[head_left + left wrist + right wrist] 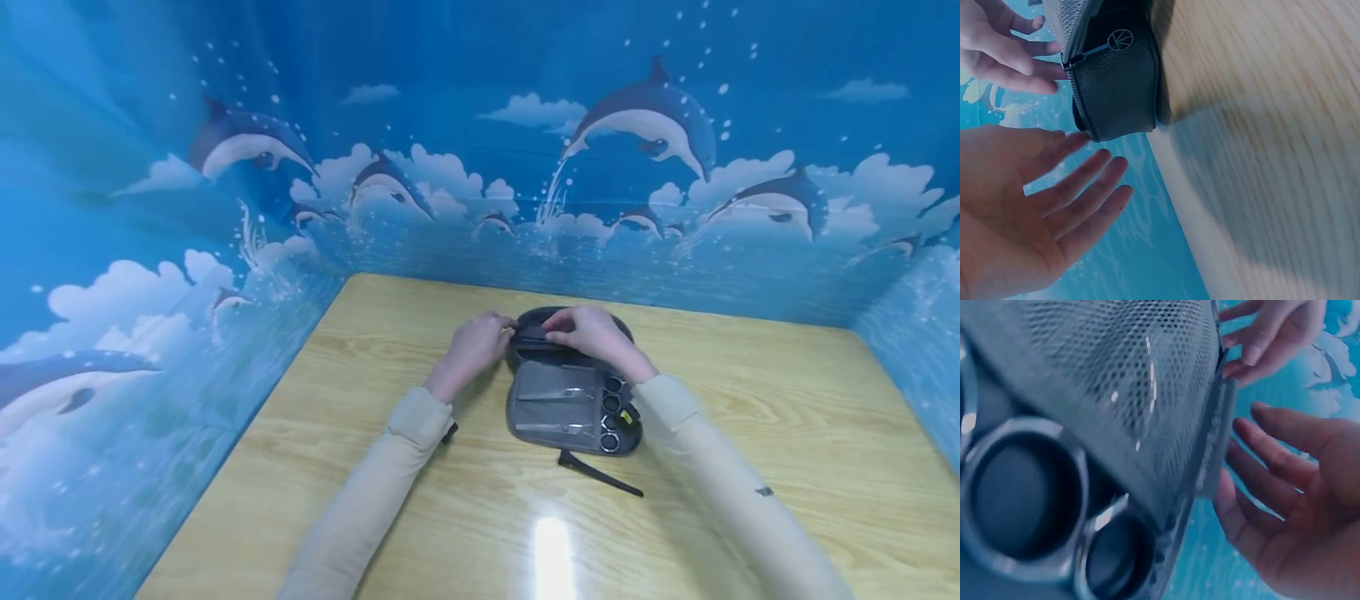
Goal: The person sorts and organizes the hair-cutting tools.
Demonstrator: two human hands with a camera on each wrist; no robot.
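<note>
A dark zippered case (558,408) lies unfolded on the table, with a mesh-pocketed panel toward me and a deeper half behind. My left hand (480,340) is at the left rim of the deeper half. In the left wrist view its fingertips meet the corner of the case's zippered side (1116,94), the lower fingers loosely extended. My right hand (592,333) reaches over the deeper half, thumb and forefinger apart beside a grey flap (531,332). The right wrist view shows its relaxed fingers close to the edge of a grey strip (1216,444).
Silver-rimmed rings (612,403) line the right side of the panel. A long, thin black clip (600,475) lies just in front of the case. The wood-grain table (787,400) backs onto a dolphin-printed blue curtain (450,83).
</note>
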